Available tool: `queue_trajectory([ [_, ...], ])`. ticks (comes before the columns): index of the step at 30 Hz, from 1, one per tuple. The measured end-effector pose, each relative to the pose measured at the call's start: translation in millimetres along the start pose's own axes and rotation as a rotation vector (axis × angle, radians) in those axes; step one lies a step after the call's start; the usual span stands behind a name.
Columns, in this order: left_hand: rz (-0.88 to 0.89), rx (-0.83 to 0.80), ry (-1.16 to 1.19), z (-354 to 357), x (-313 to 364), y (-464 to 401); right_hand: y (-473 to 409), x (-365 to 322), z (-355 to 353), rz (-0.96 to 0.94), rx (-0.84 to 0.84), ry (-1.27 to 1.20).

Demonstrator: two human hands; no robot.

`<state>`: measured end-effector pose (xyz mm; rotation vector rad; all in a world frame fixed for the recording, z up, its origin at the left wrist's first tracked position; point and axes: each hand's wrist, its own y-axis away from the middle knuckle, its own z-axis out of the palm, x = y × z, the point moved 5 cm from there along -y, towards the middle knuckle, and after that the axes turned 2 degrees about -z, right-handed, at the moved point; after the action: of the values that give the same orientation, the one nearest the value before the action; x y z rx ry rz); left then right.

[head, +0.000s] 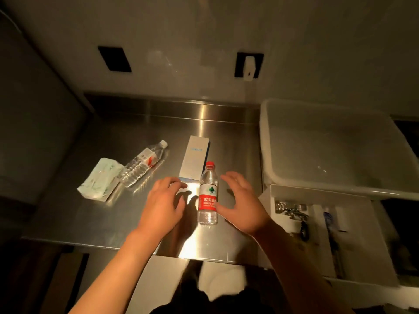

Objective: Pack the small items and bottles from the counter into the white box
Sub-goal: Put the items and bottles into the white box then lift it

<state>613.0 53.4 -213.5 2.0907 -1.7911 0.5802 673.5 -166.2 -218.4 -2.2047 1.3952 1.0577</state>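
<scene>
A clear water bottle with a red cap and red label (208, 196) stands upright on the steel counter (113, 211). My left hand (163, 202) hovers just left of it, fingers relaxed, fingertips near a flat white carton (195, 158). My right hand (243, 201) is spread beside the bottle's right side, its thumb at the label; it holds nothing. A second clear bottle with a white cap (142, 164) lies on its side farther left. A sealed green-and-white packet (99, 179) lies next to it. The white box (322, 232), holding small items, stands open at the right.
A large white plastic tub (267, 137) sits at the back right of the counter, above the white box. The wall behind carries two dark outlet plates (114, 58), one with a white plug (249, 68). The counter's front edge runs just below my wrists.
</scene>
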Motion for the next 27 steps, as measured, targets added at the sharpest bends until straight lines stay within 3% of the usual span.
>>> queue_trajectory([
  [5,-0.081,0.037,-0.018,-29.4,-60.1,2.6,-27.7,-23.3,45.7,0.074,-0.062,0.004],
  [17,-0.366,0.051,-0.081,-68.9,-180.2,6.2,-75.0,-50.9,120.4,-0.025,-0.077,-0.007],
  [21,-0.514,0.08,-0.104,-70.8,-216.7,-2.0,-101.7,-47.0,124.4,0.07,-0.045,0.014],
  [27,-0.646,-0.019,-0.134,-55.5,-261.1,-18.0,-134.4,-29.9,131.2,0.162,0.046,0.207],
])
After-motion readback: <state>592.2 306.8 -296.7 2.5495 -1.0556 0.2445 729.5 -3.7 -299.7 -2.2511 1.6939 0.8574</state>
